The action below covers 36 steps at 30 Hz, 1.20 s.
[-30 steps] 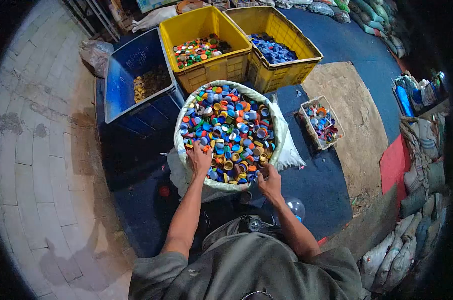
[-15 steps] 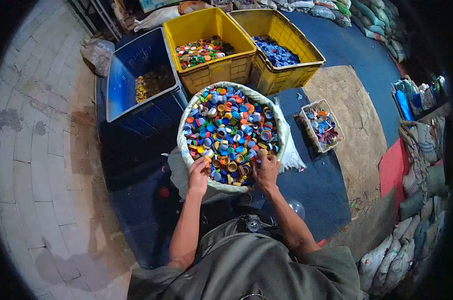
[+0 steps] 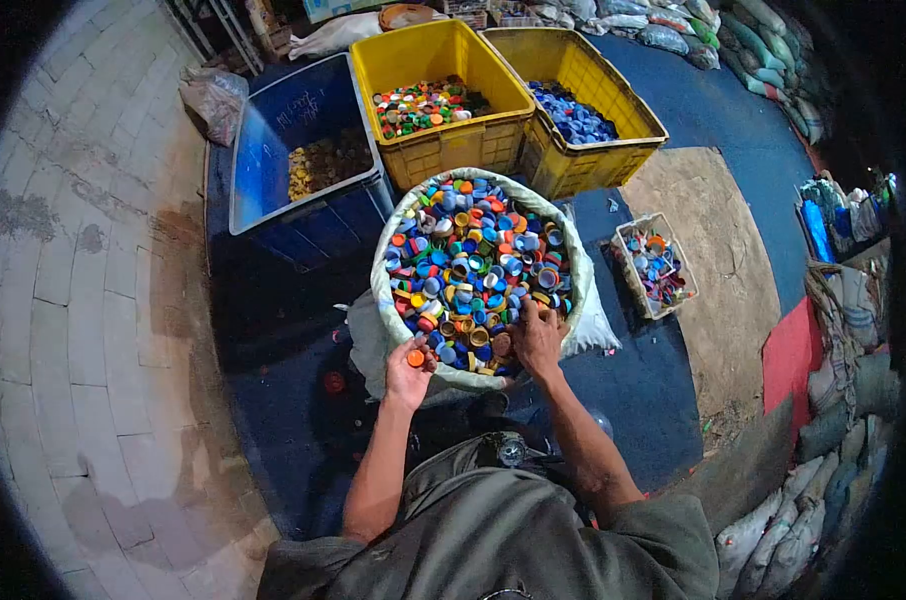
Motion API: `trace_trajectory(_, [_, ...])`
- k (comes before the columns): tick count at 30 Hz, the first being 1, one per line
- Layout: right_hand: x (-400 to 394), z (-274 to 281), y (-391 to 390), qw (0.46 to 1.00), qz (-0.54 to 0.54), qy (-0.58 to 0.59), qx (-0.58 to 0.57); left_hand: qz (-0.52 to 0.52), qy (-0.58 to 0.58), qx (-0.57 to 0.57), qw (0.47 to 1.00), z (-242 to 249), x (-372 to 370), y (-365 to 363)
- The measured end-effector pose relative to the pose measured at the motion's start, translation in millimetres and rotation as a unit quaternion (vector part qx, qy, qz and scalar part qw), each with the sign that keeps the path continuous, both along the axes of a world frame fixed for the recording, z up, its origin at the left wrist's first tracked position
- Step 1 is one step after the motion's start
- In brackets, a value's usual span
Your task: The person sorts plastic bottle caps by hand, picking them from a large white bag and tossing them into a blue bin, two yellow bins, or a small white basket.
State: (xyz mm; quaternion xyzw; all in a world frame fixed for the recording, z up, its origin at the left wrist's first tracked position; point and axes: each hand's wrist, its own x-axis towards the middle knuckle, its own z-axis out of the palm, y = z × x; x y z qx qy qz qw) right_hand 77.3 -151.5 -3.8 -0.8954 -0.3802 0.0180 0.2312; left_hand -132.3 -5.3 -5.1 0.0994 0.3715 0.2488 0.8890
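Note:
A round sack (image 3: 383, 285) with a rolled pale rim stands in front of me, filled with bottle caps (image 3: 473, 265) of many colours. At its near left rim, my left hand (image 3: 409, 374) is turned palm up and holds an orange cap (image 3: 415, 358) at its fingers. My right hand (image 3: 538, 340) reaches over the near right part of the sack, fingers bent down among the caps. Its fingertips are partly hidden, so what they grip, if anything, cannot be made out.
Behind the sack stand a blue bin (image 3: 263, 150) with yellow and brown caps, a yellow bin (image 3: 453, 150) with mixed caps and another yellow bin (image 3: 583, 170) with blue caps. A white basket (image 3: 641, 285) sits to the right. Filled sacks (image 3: 773, 520) line the right side.
My left hand has turned palm up, and the orange cap now shows clearly in it. My right hand stays over the caps. The whole view has shifted slightly.

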Motion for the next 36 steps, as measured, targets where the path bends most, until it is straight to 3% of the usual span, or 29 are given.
trace_trajectory(7, [0.0, 1.8, 0.9, 0.998, -0.005, -0.017, 0.055, -0.015, 0.108, 0.101, 0.989, 16.5, 3.6, -3.4])
trace_trajectory(11, [-0.3, 1.4, 4.2, 0.982, 0.011, -0.019, 0.187, -0.111, 0.147, 0.196, 0.963, 12.1, 15.6, -5.6])
trace_trajectory(14, [-8.7, 19.6, 9.2, 0.962, 0.052, -0.039, 0.265, -0.203, 0.161, 0.256, 0.931, 47.8, 45.3, -17.2])
trace_trajectory(16, [-26.9, 52.3, 12.2, 0.935, 0.109, -0.069, 0.33, -0.211, 0.086, 0.246, 0.942, 52.7, 66.3, -24.6])
trace_trajectory(19, [-37.5, 51.5, 14.4, 0.917, 0.132, -0.051, 0.373, -0.202, 0.013, 0.245, 0.948, 59.3, 80.3, -29.1])
trace_trajectory(23, [-47.4, 49.6, 10.6, 0.914, 0.11, 0.165, 0.354, -0.208, 0.018, 0.215, 0.954, 58.8, 77.0, -30.1])
trace_trajectory(27, [-42.6, 51.3, 7.3, 0.917, 0.097, 0.204, 0.327, -0.225, 0.004, 0.14, 0.964, 64.4, 67.3, -28.2])
trace_trajectory(30, [-39.7, 27.1, 8.5, 0.887, 0.086, 0.287, 0.352, -0.211, -0.011, 0.112, 0.971, 60.4, 67.6, -30.5])
trace_trajectory(33, [-39.9, 24.9, 8.6, 0.807, 0.014, 0.449, 0.383, -0.19, -0.007, 0.113, 0.975, 60.1, 68.5, -30.6])
trace_trajectory(36, [-36.1, 20.3, 11.0, 0.821, -0.015, 0.399, 0.407, -0.184, 0.034, 0.131, 0.974, 54.9, 78.5, -25.4])
